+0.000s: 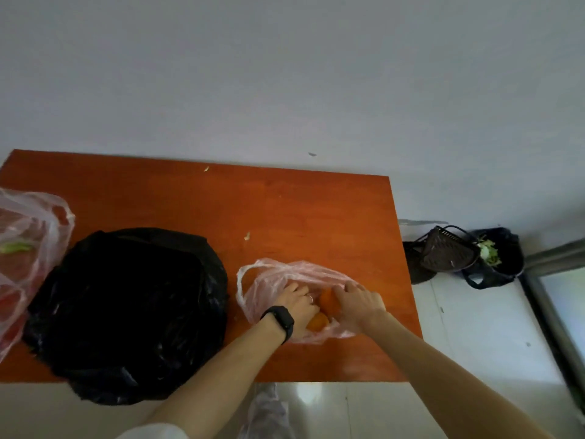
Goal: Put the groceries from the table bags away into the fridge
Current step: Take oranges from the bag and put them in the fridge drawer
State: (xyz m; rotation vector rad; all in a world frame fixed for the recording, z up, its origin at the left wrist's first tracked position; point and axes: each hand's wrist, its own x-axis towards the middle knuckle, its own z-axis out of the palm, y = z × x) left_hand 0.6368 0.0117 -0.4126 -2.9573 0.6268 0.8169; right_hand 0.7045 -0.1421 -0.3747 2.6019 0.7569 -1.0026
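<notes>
A thin pinkish plastic bag [272, 274] lies near the front right of the orange table [196, 201]. Both my hands are inside its mouth. My left hand [297, 304], with a black watch on the wrist, curls over orange fruit [317, 321]. My right hand [359, 304] rests against a second orange fruit [327, 298] and the bag's right side. Whether either hand grips a fruit or only the plastic is unclear. A large black bag [133, 308] fills the table's left-middle. A clear bag with red and green produce [22, 248] sits at the far left.
On the white floor right of the table stand a dark woven basket [446, 251] and a black bag of green scraps [493, 258]. A metal door frame [550, 312] runs along the right edge. Small scraps [247, 236] lie on the tabletop. The fridge is out of sight.
</notes>
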